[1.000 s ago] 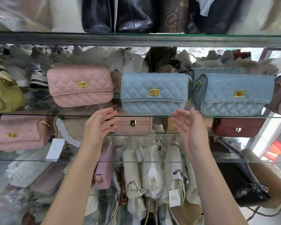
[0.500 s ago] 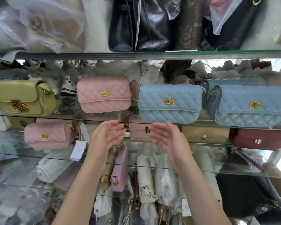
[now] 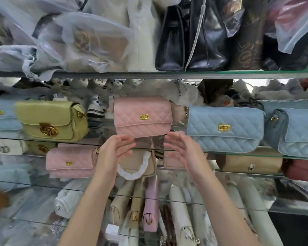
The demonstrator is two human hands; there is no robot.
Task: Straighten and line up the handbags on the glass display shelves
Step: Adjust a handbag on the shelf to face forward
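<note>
glass shelves (image 3: 220, 151) stacked one above another fill the view, crowded with handbags. the left hand (image 3: 114, 150) and right hand (image 3: 180, 150) are raised side by side just below the pink bag (image 3: 142, 116), palms turned toward each other, fingers spread and loose, gripping nothing; the fingertips sit near the bag's bottom edge, and it is not clear whether they touch it. the pink bag stands upright on the middle shelf, quilted, gold clasp facing out, slightly tilted. just to its right, with a small gap, stands a blue bag (image 3: 224, 128) of the same quilted kind, and a second blue bag (image 3: 299, 132) beyond that, overlapping another behind it. to the left, well apart from the pink bag, a yellow bag (image 3: 52, 119) sits turned at an angle, with a pale blue one (image 3: 2, 115) at the far left edge. below the hands, on the next shelf, lie a tan bag (image 3: 140, 164) with a wrapped white handle, a second pink bag (image 3: 71, 161), a beige bag (image 3: 251, 162) and a dark red one (image 3: 300, 170). the top shelf holds black bags (image 3: 190, 38) and plastic-wrapped ones (image 3: 89, 41).
</note>
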